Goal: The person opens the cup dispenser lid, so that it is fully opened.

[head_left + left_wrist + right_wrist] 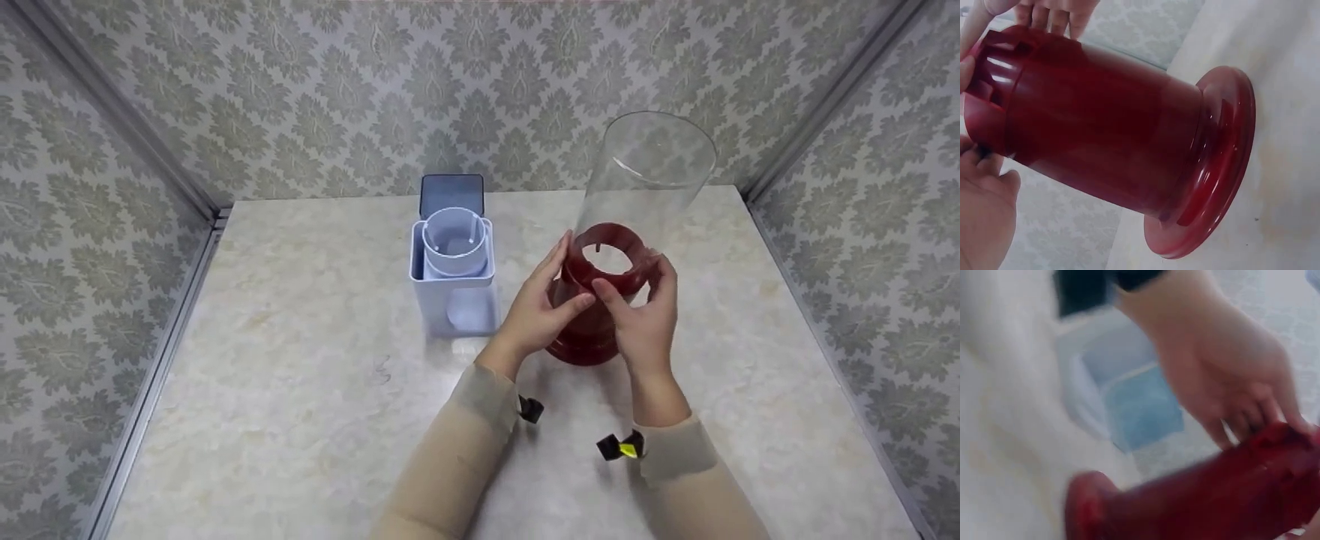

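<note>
- Patterned walls [315,97] close off 3 sides of the tabletop [300,390] on my feed.
- I have the red base [1106,124] on the right half of the tabletop, wide foot down, notched collar [628,282] up.
- Left hand [536,311]: grip pinching the collar from the left, thumb at the near rim.
- Right hand [649,319]: grip pinching it from the right, thumb just beside the other thumb.
- Behind the red base I make out a clear cylinder [637,199]; its lower end is hidden from me.
- Left of the hands stands a blue box [457,304], a cup [454,262] inside, a dark panel [452,193] behind.
- I see 2 beige sleeves [461,442], 1 black tag [532,409] at each wrist.
</note>
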Demonstrator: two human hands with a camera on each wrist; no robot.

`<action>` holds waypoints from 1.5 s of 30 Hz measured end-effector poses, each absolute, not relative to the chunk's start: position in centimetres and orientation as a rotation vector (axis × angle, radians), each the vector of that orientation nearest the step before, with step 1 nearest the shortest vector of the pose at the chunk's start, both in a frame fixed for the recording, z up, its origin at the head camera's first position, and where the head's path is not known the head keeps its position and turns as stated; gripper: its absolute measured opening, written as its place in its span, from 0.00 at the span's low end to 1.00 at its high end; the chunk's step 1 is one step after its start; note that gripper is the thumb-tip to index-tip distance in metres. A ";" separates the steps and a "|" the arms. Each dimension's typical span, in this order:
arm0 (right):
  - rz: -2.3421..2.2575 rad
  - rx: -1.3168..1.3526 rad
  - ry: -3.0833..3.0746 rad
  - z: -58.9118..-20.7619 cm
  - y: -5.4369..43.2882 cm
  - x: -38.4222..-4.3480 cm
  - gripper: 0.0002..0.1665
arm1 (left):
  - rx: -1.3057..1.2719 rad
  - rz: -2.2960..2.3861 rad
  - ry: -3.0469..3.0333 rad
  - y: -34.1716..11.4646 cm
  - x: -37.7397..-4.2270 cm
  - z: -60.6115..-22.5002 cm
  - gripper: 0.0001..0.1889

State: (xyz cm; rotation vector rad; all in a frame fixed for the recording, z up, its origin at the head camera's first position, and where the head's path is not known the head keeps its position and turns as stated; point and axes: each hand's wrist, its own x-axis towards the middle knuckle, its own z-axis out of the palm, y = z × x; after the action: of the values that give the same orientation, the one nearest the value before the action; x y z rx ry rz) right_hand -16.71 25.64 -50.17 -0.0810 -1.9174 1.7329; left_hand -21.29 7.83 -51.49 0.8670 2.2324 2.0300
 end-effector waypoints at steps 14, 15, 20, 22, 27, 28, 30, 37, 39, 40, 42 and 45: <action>2.166 0.726 -2.132 -46.7 35.0 -22.7 0.69 | 0.477 2.057 2.592 11.8 -16.2 -50.1 0.59; 2.170 0.783 -2.148 -46.6 35.1 -23.0 0.68 | 0.452 2.049 2.616 12.0 -16.0 -50.1 0.60; 2.254 0.985 -2.093 -46.9 35.3 -23.9 0.61 | 0.363 2.040 2.680 13.0 -15.8 -50.3 0.59; 2.306 1.036 -2.040 -47.2 35.2 -24.1 0.59 | 0.359 2.047 2.688 13.1 -15.8 -50.5 0.58; 2.338 0.987 -2.003 -47.6 34.4 -23.7 0.60 | 0.411 2.037 2.687 12.6 -16.2 -50.7 0.54; 2.314 0.926 -2.023 -47.7 34.1 -23.4 0.61 | 0.428 2.033 2.687 12.4 -16.4 -50.8 0.54; 2.255 0.807 -2.055 -47.8 33.5 -22.9 0.62 | 0.474 2.027 2.686 12.0 -16.8 -50.9 0.53; 2.131 0.555 -1.970 -49.2 31.7 -20.6 0.62 | 0.693 2.042 2.587 10.7 -18.1 -51.9 0.52; 2.057 0.467 -1.983 -49.4 31.2 -20.0 0.64 | 0.732 2.057 2.548 10.2 -18.4 -52.1 0.51; 2.022 0.421 -1.991 -49.5 30.9 -19.7 0.65 | 0.750 2.064 2.539 10.0 -18.6 -52.1 0.50; 1.947 0.338 -2.013 -49.6 30.2 -19.3 0.68 | 0.770 2.074 2.533 9.7 -18.8 -52.2 0.49; 1.860 0.247 -2.022 -49.8 29.2 -18.8 0.71 | 0.776 2.092 2.540 9.3 -19.1 -52.3 0.45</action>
State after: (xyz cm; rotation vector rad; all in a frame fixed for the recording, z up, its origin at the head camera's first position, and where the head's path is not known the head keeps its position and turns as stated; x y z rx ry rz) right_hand -18.80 29.23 -49.82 0.2470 -2.0221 1.8597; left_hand -19.08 9.27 -52.28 0.7761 2.5399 2.0920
